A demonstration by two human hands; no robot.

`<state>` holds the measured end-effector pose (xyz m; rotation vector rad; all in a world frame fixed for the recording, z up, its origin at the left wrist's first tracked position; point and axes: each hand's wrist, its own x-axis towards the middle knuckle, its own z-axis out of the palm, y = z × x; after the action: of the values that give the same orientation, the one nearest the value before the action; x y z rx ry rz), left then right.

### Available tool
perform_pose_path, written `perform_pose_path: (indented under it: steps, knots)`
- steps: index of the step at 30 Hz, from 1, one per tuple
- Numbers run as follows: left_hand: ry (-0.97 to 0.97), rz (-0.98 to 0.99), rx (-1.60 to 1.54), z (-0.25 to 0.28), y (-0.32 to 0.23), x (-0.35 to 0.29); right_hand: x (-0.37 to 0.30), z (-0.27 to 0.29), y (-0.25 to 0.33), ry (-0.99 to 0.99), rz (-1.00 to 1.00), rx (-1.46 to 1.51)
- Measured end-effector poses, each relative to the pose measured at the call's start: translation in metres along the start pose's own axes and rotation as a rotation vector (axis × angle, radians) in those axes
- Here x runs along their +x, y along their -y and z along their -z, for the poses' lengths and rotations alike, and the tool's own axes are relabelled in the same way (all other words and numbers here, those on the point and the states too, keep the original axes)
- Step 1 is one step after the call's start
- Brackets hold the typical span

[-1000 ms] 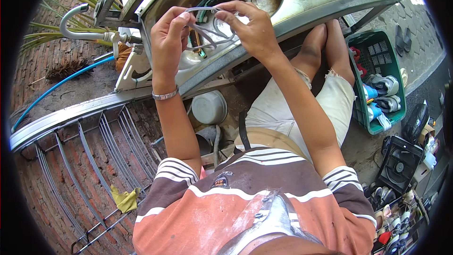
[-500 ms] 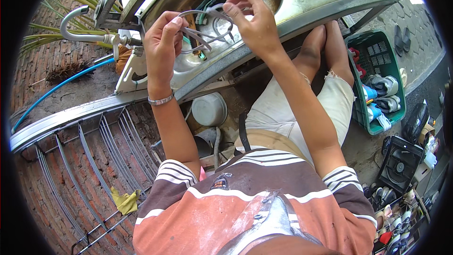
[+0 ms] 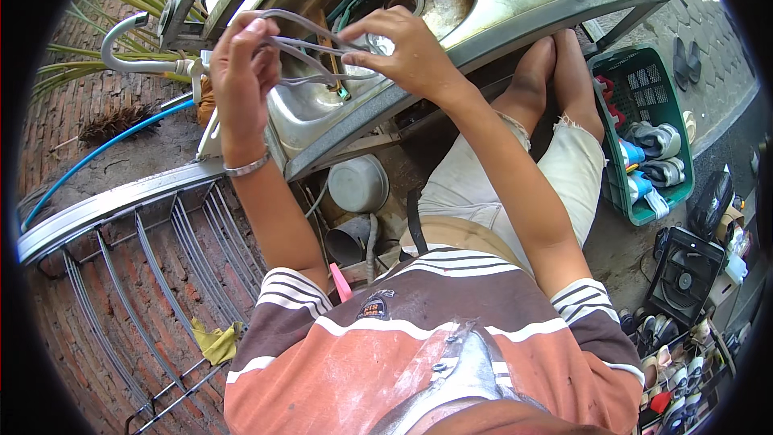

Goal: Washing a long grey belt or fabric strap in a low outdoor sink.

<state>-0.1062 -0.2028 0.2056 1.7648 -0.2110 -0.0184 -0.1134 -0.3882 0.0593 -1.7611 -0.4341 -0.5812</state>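
The left hand (image 3: 244,64)'s grip is closed on a looped grey cord (image 3: 291,18) above the metal sink (image 3: 302,119); the right hand (image 3: 412,56)'s grip, thumb and forefinger slightly parted, meets the far loops, whether pinching them I cannot tell.

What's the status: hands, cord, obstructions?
Left hand gripping grey cord. Right hand at the loops, grip unclear. Cord looped over sink. Nothing seen blocking hands.
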Motion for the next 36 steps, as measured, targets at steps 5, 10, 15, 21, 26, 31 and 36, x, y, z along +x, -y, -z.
perform_pose_path:
  steps: [5, 10, 15, 21, 26, 31, 36]
  knots:
    - [-0.042, -0.084, 0.06, 0.038, -0.024, 0.019, -0.007, -0.003, -0.022, 0.244, -0.129, -0.251]
    - [-0.129, -0.154, 0.121, 0.086, -0.071, 0.039, -0.011, 0.004, -0.047, 0.347, -0.09, -0.53]
    - [-0.024, -0.159, 0.523, 0.104, -0.107, 0.062, 0.002, 0.005, -0.036, 0.328, -0.137, -0.51]
    - [0.275, -0.266, 1.027, 0.064, -0.173, 0.091, 0.084, 0.034, 0.003, 0.033, 0.114, -0.327]
    - [0.388, -0.35, 1.248, 0.06, -0.248, 0.099, 0.183, 0.064, 0.124, 0.122, 0.077, 0.139]
    - [0.24, -0.609, 1.141, 0.056, -0.264, 0.127, 0.25, 0.069, 0.176, 0.478, -0.425, 0.161]
    - [0.329, -0.543, 1.38, 0.075, -0.268, 0.147, 0.274, 0.089, 0.139, 0.223, -0.102, 0.047]
